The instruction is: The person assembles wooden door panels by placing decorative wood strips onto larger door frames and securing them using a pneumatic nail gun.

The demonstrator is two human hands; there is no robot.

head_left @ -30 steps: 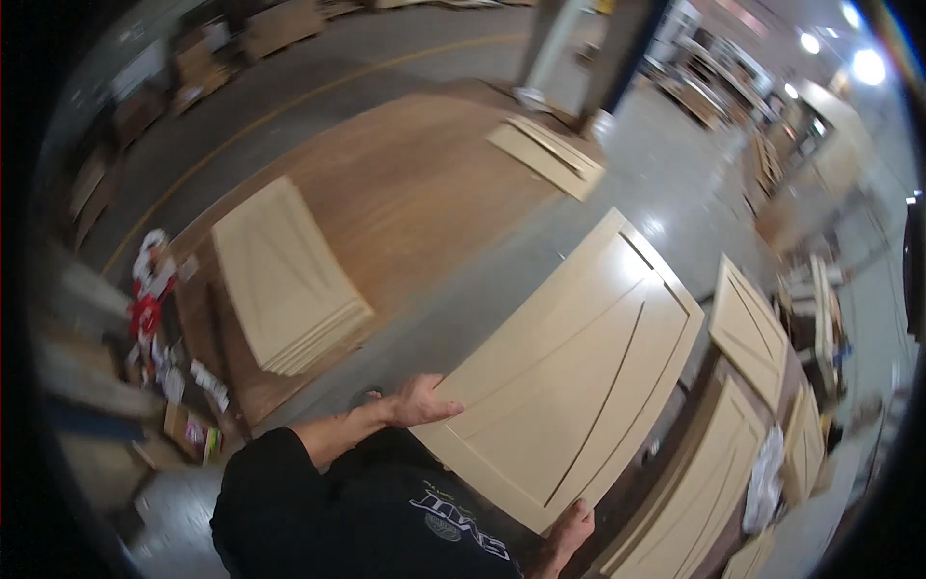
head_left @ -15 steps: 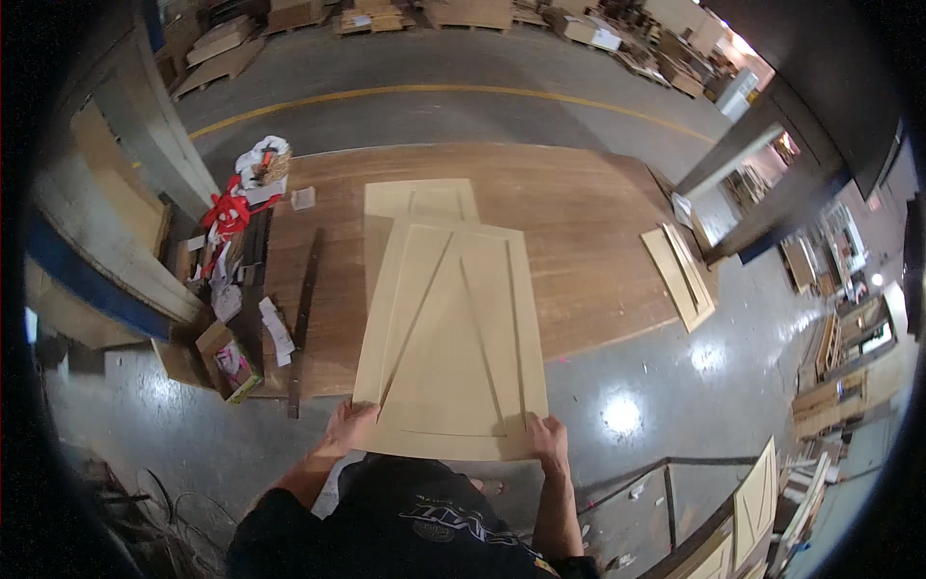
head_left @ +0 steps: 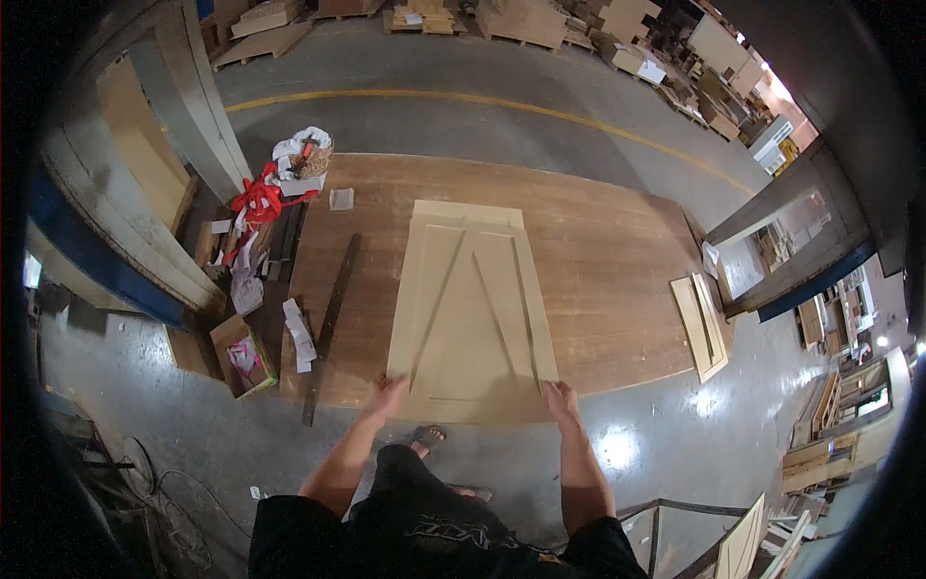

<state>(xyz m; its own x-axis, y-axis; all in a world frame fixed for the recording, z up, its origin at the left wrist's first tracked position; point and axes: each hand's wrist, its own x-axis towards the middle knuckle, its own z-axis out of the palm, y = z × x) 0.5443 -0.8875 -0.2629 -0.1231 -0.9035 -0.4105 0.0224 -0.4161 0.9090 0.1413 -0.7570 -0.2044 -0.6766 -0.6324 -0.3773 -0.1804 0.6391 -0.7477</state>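
A pale wooden panel (head_left: 471, 309) with two slanted grooves lies lengthwise on a stack of like panels, over a wide brown board platform (head_left: 608, 261). My left hand (head_left: 384, 396) grips the panel's near left corner. My right hand (head_left: 559, 400) grips its near right corner. Both forearms come up from the lower edge. My foot (head_left: 424, 439) stands on the grey floor just below the panel's near edge.
A dark narrow strip (head_left: 328, 328) lies left of the panel. Red and white clutter (head_left: 275, 188) and a small open box (head_left: 241, 352) sit at the left. Two thin panels (head_left: 702, 323) lie off the platform's right end. A metal railing (head_left: 666, 521) is at lower right.
The panel was carried from a tilted position at the right, swung round and lowered onto the stack on the platform. Both hands now hold its near corners.
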